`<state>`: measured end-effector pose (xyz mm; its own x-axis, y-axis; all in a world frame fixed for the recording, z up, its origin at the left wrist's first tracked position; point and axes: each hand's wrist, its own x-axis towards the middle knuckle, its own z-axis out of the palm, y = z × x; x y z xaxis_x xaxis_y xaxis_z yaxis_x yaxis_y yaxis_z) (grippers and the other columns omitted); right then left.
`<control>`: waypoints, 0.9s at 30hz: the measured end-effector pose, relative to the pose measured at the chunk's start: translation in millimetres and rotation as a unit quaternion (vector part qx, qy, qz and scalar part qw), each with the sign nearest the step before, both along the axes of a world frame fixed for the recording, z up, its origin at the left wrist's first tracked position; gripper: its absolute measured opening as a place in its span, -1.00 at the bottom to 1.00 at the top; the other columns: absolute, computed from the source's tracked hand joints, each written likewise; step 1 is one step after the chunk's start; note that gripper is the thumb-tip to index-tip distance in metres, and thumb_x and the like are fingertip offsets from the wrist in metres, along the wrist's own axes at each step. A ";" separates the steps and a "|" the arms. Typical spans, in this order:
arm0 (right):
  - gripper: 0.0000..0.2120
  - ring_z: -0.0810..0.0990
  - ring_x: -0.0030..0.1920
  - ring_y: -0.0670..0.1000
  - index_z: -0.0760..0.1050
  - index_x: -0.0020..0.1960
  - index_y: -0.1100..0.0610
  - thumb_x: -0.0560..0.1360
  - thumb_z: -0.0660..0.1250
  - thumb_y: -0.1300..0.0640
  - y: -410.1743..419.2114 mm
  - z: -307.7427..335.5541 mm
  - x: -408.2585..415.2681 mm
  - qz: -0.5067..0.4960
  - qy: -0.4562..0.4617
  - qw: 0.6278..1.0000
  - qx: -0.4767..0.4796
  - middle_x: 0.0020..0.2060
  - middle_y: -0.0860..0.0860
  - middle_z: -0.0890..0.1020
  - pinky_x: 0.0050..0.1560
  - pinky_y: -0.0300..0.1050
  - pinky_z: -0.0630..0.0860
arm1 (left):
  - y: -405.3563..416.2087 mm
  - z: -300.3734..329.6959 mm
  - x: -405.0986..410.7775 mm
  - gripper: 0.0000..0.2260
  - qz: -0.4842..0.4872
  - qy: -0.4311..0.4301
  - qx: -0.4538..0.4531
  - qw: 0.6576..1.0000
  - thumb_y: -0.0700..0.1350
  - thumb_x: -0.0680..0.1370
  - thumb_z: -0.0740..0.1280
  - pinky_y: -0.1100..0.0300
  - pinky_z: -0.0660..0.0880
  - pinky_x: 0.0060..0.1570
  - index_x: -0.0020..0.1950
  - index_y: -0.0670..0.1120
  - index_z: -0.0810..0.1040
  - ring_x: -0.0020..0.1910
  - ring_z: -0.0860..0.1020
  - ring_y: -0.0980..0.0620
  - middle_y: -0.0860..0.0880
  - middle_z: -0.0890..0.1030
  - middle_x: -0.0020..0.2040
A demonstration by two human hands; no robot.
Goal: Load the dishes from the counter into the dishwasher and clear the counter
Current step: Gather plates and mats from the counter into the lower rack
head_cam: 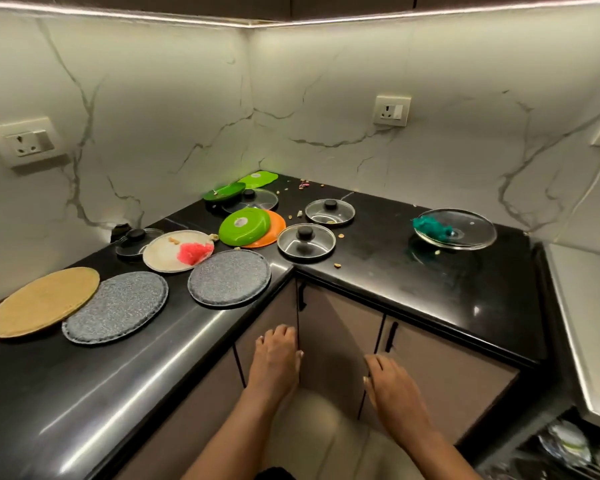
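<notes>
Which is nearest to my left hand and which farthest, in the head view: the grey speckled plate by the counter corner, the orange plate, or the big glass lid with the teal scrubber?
From the left hand:
1. Grey speckled plate, at the counter's inner corner.
2. Orange plate, behind it, under a green plate.
3. Big glass lid, far right, holding the teal scrubber.

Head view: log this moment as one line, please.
hands: left open, right open, both empty, below counter | plates, lids on counter | dishwasher open, lower right
</notes>
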<state>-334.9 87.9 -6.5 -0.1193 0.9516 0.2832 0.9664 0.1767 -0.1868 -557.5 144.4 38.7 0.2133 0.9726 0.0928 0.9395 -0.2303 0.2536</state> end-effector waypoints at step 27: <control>-0.86 0.62 -0.14 0.13 0.57 0.01 0.18 0.45 0.39 0.27 342.5 24.9 50.1 0.148 0.094 0.982 0.065 -0.14 0.08 0.63 -0.16 0.01 0.58 | 288.4 5.0 59.1 -0.67 0.113 0.002 -0.001 0.994 0.01 0.59 0.24 0.01 0.35 0.18 0.32 -0.08 0.42 0.24 0.45 -0.11 -0.07 0.49 0.26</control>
